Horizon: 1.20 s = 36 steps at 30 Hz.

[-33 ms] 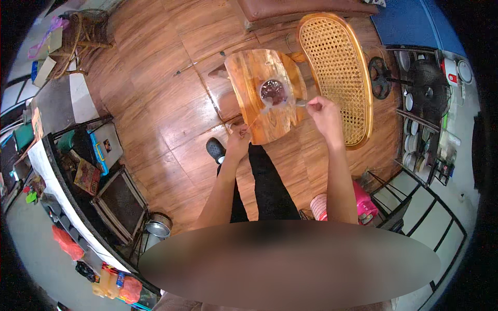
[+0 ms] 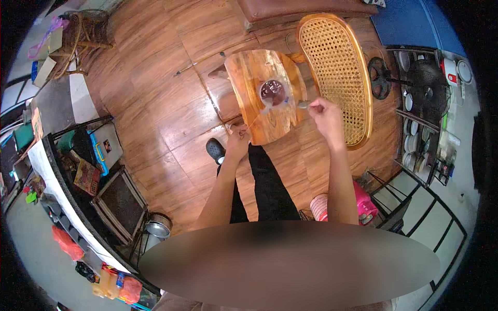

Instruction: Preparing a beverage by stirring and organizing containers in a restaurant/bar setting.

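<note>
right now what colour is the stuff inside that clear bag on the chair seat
Dark reddish-brown, seen in the head view inside the clear bag.

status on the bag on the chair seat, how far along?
Done: a clear bag with dark contents sits on the wooden chair seat. In hand: the right hand holds a spoon at the bag's edge; the left hand pinches something thin at the seat's near edge, too small to identify. Left: the bag looks open, not tied.
</note>
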### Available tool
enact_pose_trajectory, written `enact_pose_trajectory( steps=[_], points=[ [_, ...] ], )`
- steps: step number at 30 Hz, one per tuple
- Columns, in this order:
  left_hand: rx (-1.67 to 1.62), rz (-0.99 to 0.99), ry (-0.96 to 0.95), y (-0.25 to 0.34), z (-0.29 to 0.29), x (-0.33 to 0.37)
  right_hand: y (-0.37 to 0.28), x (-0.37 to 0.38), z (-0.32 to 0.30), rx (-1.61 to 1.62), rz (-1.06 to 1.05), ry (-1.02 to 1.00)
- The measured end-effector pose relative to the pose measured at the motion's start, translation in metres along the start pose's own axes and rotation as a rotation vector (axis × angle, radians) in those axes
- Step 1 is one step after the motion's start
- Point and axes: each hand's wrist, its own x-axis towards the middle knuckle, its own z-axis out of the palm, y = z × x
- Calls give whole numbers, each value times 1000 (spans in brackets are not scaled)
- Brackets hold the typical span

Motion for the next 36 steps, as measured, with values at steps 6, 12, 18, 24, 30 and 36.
enact_pose_trajectory(
  steps=[6,12,18,24,30,36],
  points=[
    [67,27,5,-30,-4,10,-16,-18,-24,90,32,-74],
    [26,-23,-28,-7,-9,6,-2,12,10,-35,-45,-26],
    [101,-40,-8,-24,-5,8,-9,65,80,-109,-177,-90],
    [32,-44,-14,-32,-3,9,4,31,59,-22,-2,-55],
    [46,18,5,-38,-14,11,88,11,92,103,-14,22],
    [176,-24,-29,13,-14,-5,157,56,180,456,89,-139]
  ],
)
